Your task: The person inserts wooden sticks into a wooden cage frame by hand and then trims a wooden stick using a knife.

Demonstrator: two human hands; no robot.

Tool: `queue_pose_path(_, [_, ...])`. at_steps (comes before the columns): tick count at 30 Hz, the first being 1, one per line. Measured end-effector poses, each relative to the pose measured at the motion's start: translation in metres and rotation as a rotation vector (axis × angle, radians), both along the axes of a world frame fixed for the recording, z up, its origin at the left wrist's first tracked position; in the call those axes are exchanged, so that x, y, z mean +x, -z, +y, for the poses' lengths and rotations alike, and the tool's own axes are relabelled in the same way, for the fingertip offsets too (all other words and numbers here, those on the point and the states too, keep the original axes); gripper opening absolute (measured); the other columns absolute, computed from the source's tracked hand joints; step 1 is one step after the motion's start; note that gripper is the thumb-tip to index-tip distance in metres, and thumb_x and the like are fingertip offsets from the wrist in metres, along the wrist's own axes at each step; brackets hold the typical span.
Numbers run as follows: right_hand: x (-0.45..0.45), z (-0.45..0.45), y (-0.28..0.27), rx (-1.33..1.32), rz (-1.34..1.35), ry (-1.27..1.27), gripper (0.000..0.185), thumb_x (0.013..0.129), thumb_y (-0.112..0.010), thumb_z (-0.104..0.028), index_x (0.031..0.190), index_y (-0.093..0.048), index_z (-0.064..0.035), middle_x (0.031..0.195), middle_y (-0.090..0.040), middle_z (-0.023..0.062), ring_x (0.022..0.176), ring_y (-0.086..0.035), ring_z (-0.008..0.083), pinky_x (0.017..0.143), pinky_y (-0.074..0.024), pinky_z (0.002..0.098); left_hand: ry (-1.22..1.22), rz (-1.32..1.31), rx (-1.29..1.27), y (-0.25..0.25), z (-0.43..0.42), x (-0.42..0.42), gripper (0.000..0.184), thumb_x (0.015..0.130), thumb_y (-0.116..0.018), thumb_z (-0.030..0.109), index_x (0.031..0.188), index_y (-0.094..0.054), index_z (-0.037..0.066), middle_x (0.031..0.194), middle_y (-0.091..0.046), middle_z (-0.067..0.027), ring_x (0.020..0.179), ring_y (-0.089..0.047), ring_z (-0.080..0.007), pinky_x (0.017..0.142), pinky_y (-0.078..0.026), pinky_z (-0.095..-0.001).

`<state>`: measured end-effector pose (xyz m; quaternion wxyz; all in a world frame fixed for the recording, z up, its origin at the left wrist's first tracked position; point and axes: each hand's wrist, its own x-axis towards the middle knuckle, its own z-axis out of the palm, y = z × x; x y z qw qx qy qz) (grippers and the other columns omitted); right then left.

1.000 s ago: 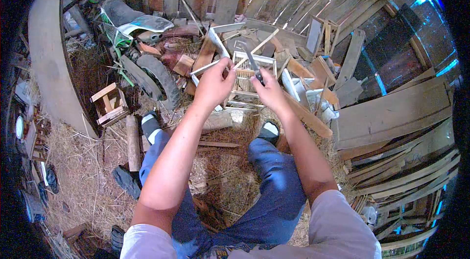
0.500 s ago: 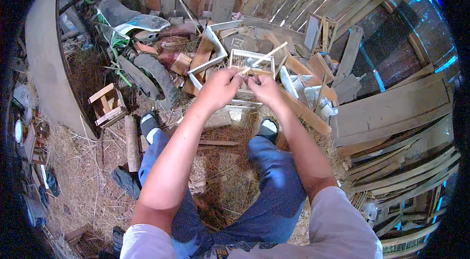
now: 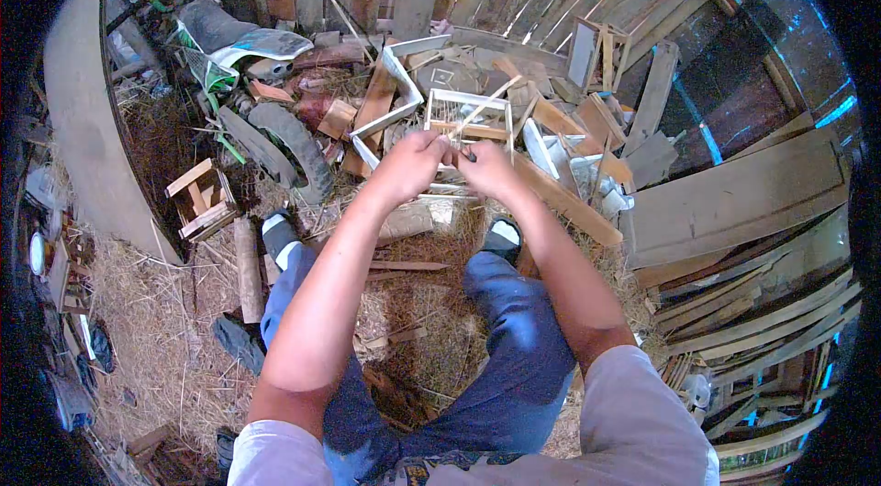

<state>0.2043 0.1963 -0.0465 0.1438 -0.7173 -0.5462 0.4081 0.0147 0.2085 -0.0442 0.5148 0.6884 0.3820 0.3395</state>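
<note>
A thin pale wooden stick (image 3: 490, 102) slants up and to the right from between my hands. The fingers of my left hand (image 3: 415, 163) are closed at its lower end. My right hand (image 3: 488, 168) is pressed up close beside the left, its fingers also closed around that end. The fingertips and the grip itself are partly hidden. Just beyond my hands lies a white-edged wooden frame (image 3: 508, 122) with slats across it.
A motorcycle seat (image 3: 213, 24) and a tyre (image 3: 292, 142) lie at the left. A small wooden crate (image 3: 204, 199) stands by my left foot. White angled boards (image 3: 404, 80) and scrap planks (image 3: 574, 201) surround the frame. Straw (image 3: 147, 330) covers the floor.
The stick has turned, looking thinner and steeper, and its upper tip has shifted left. My hands have moved slightly lower and stay close together.
</note>
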Motion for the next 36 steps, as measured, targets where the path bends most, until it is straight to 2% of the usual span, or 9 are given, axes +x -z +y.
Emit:
queue_pose_path(1, [0.006, 0.004, 0.013, 0.188, -0.036, -0.085, 0.036, 0.088, -0.066, -0.039, 0.086, -0.072, -0.0042, 0.073, -0.069, 0.0143, 0.069, -0.07, 0.026, 0.066, -0.0534, 0.042, 0.027, -0.005, 0.009, -0.003, 0.0, -0.002, 0.036, 0.1, -0.044, 0.025, 0.091, -0.067, -0.002, 0.084, -0.068, -0.0146, 0.078, -0.063, -0.0246, 0.075, -0.049, -0.0386])
queue_pose_path(2, [0.013, 0.008, 0.026, 0.377, -0.072, -0.17, 0.037, 0.087, -0.066, -0.041, 0.087, -0.072, -0.004, 0.074, -0.069, 0.0166, 0.069, -0.07, 0.0284, 0.067, -0.0535, 0.0435, 0.029, -0.004, 0.009, -0.005, -0.001, -0.002, 0.036, 0.1, -0.044, 0.025, 0.091, -0.067, -0.002, 0.084, -0.068, -0.0146, 0.078, -0.063, -0.0246, 0.075, -0.049, -0.0386])
queue_pose_path(4, [0.009, 0.0, 0.012, 0.414, -0.121, -0.182, 0.037, 0.086, -0.065, -0.041, 0.088, -0.072, -0.0043, 0.074, -0.068, 0.0179, 0.069, -0.07, 0.0306, 0.067, -0.0531, 0.0438, 0.005, -0.018, -0.05, -0.008, -0.003, -0.002, 0.034, 0.101, -0.046, 0.024, 0.084, -0.061, 0.0, 0.08, -0.062, -0.0068, 0.078, -0.056, -0.0167, 0.074, -0.046, -0.0337])
queue_pose_path(9, [0.003, -0.009, -0.001, 0.47, -0.135, -0.167, 0.036, 0.087, -0.064, -0.041, 0.092, -0.074, -0.006, 0.07, -0.067, 0.0182, 0.069, -0.069, 0.0334, 0.066, -0.0522, 0.0425, 0.017, -0.044, -0.085, -0.005, 0.0, -0.003, 0.033, 0.099, -0.046, 0.025, 0.085, -0.062, -0.001, 0.076, -0.061, -0.0059, 0.073, -0.054, -0.0158, 0.07, -0.045, -0.0339])
queue_pose_path(11, [0.003, -0.007, -0.004, 0.371, -0.13, -0.064, 0.037, 0.088, -0.063, -0.042, 0.093, -0.074, -0.0069, 0.072, -0.068, 0.0188, 0.069, -0.069, 0.0332, 0.065, -0.0516, 0.0416, 0.034, -0.064, -0.086, 0.007, 0.005, -0.003, 0.036, 0.098, -0.046, 0.027, 0.087, -0.064, -0.002, 0.076, -0.063, -0.0063, 0.072, -0.056, -0.0163, 0.07, -0.046, -0.0346])
queue_pose_path(23, [0.002, -0.002, 0.0, 0.438, -0.223, -0.014, 0.033, 0.087, -0.065, -0.038, 0.078, -0.073, -0.0071, 0.068, -0.066, 0.0207, 0.065, -0.067, 0.0378, 0.061, -0.0505, 0.0458, 0.0, 0.096, -0.011, -0.009, -0.006, -0.004, 0.038, 0.095, -0.044, 0.03, 0.094, -0.061, -0.004, 0.077, -0.064, -0.0208, 0.073, -0.062, -0.0283, 0.072, -0.048, -0.0409])
queue_pose_path(28, [0.002, -0.001, 0.005, 0.477, -0.202, -0.042, 0.032, 0.085, -0.066, -0.037, 0.079, -0.073, -0.0062, 0.071, -0.066, 0.0225, 0.069, -0.067, 0.0399, 0.064, -0.0515, 0.0465, -0.087, 0.09, 0.182, -0.007, -0.015, 0.001, 0.041, 0.101, -0.045, 0.033, 0.099, -0.065, -0.002, 0.086, -0.067, -0.0251, 0.082, -0.065, -0.0424, 0.076, -0.05, -0.0466])
queue_pose_path(31, [0.001, -0.003, 0.004, 0.491, -0.218, -0.052, 0.032, 0.086, -0.066, -0.036, 0.08, -0.073, -0.0055, 0.075, -0.067, 0.024, 0.072, -0.067, 0.0421, 0.067, -0.0521, 0.0474, -0.077, 0.131, 0.214, -0.006, -0.016, 0.004, 0.042, 0.103, -0.045, 0.036, 0.102, -0.067, 0.0, 0.091, -0.067, -0.0261, 0.09, -0.064, -0.0448, 0.079, -0.05, -0.0495])
queue_pose_path(36, [-0.005, -0.01, -0.011, 0.47, -0.283, -0.067, 0.031, 0.087, -0.067, -0.035, 0.085, -0.074, -0.0055, 0.081, -0.068, 0.0251, 0.078, -0.067, 0.0436, 0.071, -0.0527, 0.0483, -0.08, 0.23, 0.318, -0.018, -0.023, 0.006, 0.038, 0.104, -0.044, 0.032, 0.102, -0.066, 0.001, 0.091, -0.067, -0.0265, 0.089, -0.064, -0.0446, 0.079, -0.051, -0.051])
